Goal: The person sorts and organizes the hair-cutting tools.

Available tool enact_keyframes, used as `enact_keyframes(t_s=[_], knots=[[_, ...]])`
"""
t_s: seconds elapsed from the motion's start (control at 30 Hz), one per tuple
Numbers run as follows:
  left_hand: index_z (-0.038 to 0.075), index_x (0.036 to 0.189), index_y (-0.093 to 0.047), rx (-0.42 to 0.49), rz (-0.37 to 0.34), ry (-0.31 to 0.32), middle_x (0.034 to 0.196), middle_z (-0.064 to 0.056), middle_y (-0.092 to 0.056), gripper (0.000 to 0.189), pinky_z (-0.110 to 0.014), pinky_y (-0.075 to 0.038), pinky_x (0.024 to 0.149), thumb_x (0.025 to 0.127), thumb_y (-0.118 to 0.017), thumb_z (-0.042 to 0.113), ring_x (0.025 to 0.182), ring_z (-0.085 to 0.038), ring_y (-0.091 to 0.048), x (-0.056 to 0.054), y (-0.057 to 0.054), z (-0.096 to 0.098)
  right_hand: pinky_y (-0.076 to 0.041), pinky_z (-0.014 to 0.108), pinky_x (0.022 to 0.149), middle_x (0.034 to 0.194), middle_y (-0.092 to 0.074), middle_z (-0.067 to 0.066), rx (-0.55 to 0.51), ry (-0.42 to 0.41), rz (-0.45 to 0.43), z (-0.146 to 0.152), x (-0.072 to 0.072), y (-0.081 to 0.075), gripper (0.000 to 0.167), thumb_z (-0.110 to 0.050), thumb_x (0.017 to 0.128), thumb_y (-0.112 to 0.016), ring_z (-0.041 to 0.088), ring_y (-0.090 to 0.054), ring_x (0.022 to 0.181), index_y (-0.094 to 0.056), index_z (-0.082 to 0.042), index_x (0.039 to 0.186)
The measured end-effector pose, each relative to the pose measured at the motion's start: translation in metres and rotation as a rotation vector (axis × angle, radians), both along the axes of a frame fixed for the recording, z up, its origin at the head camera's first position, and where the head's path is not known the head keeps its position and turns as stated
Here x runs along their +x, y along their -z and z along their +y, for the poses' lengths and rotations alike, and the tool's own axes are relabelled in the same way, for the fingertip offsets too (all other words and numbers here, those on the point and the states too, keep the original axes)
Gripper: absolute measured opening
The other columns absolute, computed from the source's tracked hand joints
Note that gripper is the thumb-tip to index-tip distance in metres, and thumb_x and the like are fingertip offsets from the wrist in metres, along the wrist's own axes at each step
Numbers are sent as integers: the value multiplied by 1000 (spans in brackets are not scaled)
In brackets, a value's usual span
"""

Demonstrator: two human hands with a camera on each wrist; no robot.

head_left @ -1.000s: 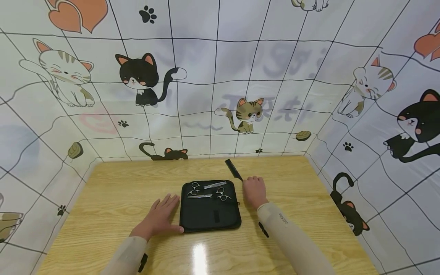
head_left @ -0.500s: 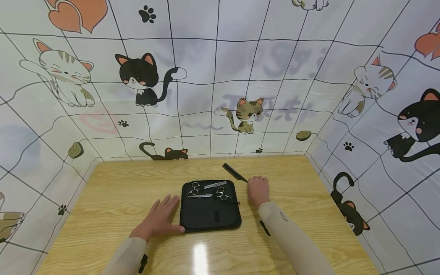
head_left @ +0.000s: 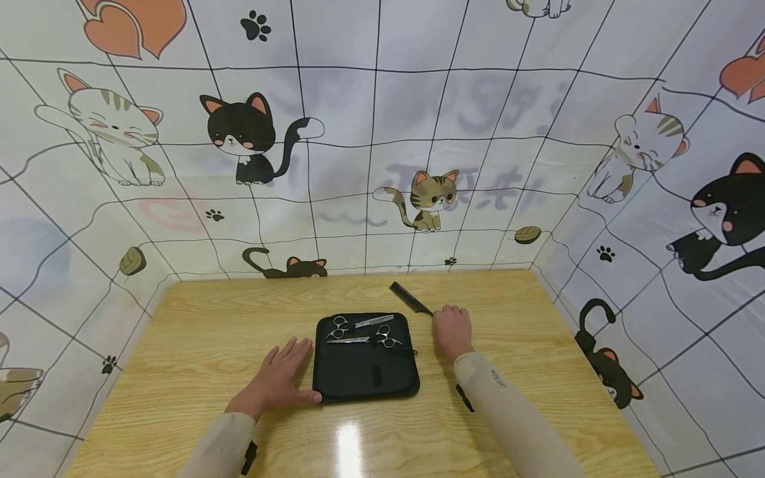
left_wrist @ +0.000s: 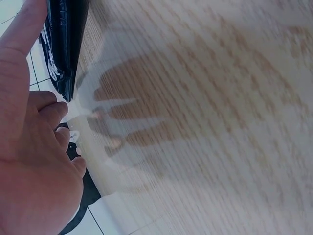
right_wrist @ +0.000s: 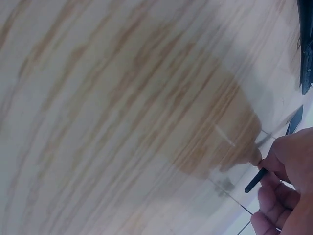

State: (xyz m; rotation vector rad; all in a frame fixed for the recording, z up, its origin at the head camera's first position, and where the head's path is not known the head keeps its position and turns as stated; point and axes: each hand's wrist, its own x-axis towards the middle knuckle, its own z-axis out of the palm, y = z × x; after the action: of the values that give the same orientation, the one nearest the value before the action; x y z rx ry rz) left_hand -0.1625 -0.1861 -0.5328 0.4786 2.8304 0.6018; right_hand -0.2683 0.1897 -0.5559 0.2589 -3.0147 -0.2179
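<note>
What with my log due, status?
Right grip pinches comb by handle. Left grip spread, thumb at corner of case. Scissors on case, not blocking comb.

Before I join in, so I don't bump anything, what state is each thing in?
Black case: lying flat
Farther scissors: on the case, pointing right, apparently shut
Nearer scissors: on the case, pointing left, apparently shut
Comb: held by its handle
Left hand: fingers extended beside the case
Right hand: gripping the comb's handle

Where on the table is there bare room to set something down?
The pale wooden table is bare between its left edge and the left grip, and between the right grip and its right edge. Crowded: around the black square scissor case and thin black comb.
</note>
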Motion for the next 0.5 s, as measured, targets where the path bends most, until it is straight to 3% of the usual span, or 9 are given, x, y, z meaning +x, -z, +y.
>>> enact_keyframes(t_s=[0.3,0.5], knots=[[7,154,-29,6,16,-7,160,-13,-30,113,-62,-14,119,69,-76,65,150,-37,-19,0,2,-1,-42,46,85,83,-62,7,1,32,14,4,2,-3,10,-10,92,-61,25,-63,76,-70,-10,87],[8,154,-29,13,25,-10,160,-12,-30,113,-60,-12,120,69,-77,64,150,-36,-18,0,5,-1,-38,45,85,86,-69,5,12,24,27,6,2,-1,13,-5,89,-63,24,-64,79,-72,-14,87]])
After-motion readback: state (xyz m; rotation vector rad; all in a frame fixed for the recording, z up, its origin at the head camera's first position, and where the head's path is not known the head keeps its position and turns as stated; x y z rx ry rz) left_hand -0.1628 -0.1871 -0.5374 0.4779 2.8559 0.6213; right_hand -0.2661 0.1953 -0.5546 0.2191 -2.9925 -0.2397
